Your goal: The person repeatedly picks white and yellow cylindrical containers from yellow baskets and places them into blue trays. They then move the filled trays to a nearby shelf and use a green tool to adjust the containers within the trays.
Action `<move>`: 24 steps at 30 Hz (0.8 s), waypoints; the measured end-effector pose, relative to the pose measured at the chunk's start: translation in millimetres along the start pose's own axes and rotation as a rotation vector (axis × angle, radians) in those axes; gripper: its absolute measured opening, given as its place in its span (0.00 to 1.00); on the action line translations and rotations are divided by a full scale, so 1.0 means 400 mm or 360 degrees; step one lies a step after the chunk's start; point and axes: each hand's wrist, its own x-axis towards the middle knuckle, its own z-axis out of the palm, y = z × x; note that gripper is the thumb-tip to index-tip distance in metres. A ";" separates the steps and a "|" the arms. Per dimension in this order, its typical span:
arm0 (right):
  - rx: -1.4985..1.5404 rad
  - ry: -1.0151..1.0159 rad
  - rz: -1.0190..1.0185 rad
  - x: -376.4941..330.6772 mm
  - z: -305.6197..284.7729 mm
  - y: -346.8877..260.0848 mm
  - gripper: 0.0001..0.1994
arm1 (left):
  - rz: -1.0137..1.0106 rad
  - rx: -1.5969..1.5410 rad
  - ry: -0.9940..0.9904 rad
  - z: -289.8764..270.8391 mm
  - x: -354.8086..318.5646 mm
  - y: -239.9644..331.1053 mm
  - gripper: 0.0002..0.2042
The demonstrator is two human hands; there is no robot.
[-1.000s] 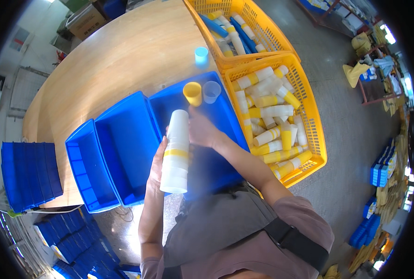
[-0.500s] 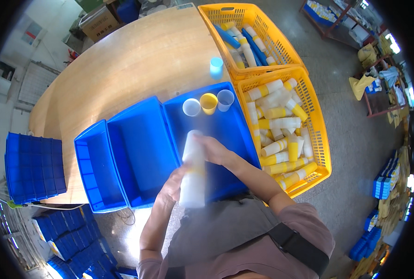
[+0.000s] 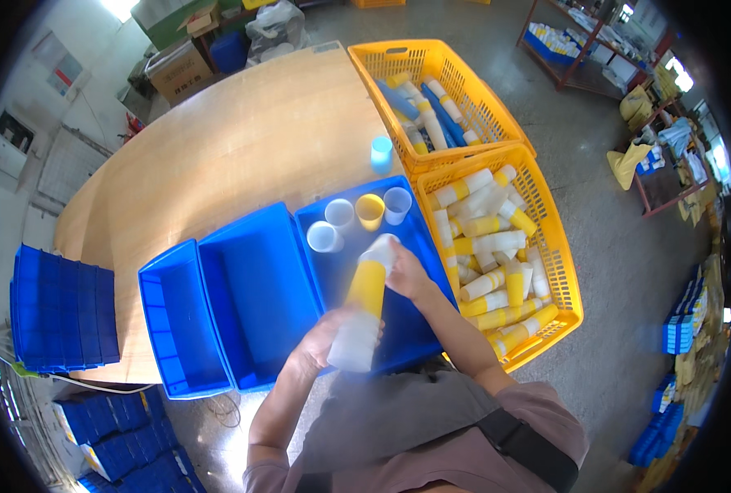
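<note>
My left hand (image 3: pixel 323 338) is wrapped round the lower part of a stack of nested plastic cups (image 3: pixel 367 289), white at the bottom and yellow above. At the stack's upper end, the fingers of my right hand (image 3: pixel 406 271) close on a white cup (image 3: pixel 378 253); whether it is free of the stack I cannot tell. Both hands are over the right-hand blue tray (image 3: pixel 431 279). Toward its far end stand a white cup (image 3: pixel 323 238), a frosted cup (image 3: pixel 340 215), a yellow cup (image 3: pixel 370 215) and a clear cup (image 3: pixel 397 207).
A light blue cup (image 3: pixel 382 156) stands on the wooden table (image 3: pixel 242 140) beyond the tray. Two more blue trays (image 3: pixel 255 287) adjoin on the left, near stacked blue bins (image 3: pixel 66 308). To the right are yellow crates (image 3: pixel 564 279) holding cup stacks.
A white cup now stands at the left of the cups in the tray. The stack has tilted, its upper end moving right, and its yellow part shows. The view has shifted slightly.
</note>
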 end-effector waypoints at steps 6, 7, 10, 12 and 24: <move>-0.0416 -0.0307 0.0176 0.006 -0.106 0.102 0.23 | 0.0190 -0.0017 0.0122 0.018 0.014 -0.011 0.23; -0.0825 -0.0344 -0.0007 0.027 -0.123 0.138 0.21 | 0.0197 -0.0044 0.0115 0.013 0.018 -0.017 0.22; -0.1067 -0.0321 -0.0122 0.080 -0.143 0.206 0.17 | 0.0216 -0.0108 0.0085 -0.023 0.029 -0.023 0.19; -0.0743 -0.0326 -0.0065 0.093 -0.130 0.209 0.15 | 0.0312 -0.0219 0.0033 -0.054 0.028 -0.025 0.18; -0.0070 -0.0152 0.0315 0.040 0.037 0.063 0.19 | 0.0188 0.1093 0.0313 -0.024 -0.023 -0.007 0.29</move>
